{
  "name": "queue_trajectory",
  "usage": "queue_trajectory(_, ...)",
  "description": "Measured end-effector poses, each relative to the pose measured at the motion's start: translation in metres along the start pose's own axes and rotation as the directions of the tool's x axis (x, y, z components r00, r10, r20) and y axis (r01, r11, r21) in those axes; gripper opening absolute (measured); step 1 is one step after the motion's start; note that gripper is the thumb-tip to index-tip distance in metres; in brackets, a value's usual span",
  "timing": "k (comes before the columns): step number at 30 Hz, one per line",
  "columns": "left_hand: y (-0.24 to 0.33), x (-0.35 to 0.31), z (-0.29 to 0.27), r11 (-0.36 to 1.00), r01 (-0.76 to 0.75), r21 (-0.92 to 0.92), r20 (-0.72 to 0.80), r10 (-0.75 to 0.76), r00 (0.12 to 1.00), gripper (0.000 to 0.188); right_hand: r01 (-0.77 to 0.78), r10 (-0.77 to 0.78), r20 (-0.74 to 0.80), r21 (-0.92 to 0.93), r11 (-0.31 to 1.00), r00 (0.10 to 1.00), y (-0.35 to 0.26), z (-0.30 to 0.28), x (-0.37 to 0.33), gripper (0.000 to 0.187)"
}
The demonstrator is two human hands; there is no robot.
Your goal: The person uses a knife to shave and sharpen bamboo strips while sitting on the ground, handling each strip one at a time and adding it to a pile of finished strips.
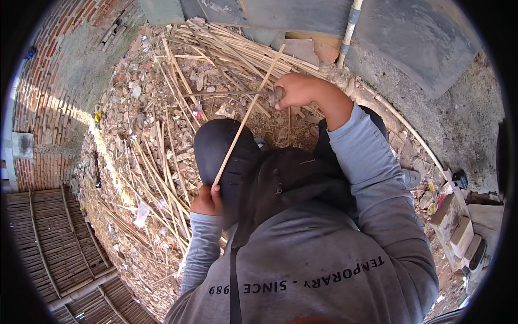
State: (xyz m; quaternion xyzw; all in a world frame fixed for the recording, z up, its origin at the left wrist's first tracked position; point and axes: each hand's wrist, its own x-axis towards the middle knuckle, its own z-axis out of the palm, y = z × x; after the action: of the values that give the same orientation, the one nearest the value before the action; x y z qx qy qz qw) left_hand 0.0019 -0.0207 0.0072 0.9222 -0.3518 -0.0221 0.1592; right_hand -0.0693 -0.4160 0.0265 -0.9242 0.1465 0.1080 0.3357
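Above littered ground, left hand pinches a stick slanting up-right, right hand grips a left-pointing knife

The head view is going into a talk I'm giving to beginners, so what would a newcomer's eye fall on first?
Likely first, the long pale stick slanting up from the left grip through the middle, with a thin, dark blade-like tool in the right grip crossing it. Next, probably the heap of sticks at upper middle, and the brick wall curving along the left rim.
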Motion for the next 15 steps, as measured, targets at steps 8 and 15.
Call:
queue_trajectory(8,-0.003,0.002,0.005,1.0,-0.019,-0.016,-0.017,0.019,1.0,0.034,-0.019,0.027,-0.152,0.056,0.998,0.988,0.014,0.0,0.006,0.046)
queue_trajectory(15,-0.001,0.001,0.002,1.0,0.011,0.011,0.016,-0.011,1.0,0.033,0.104,-0.113,-0.079,-0.108,0.989,0.99,-0.011,0.011,-0.001,0.041)
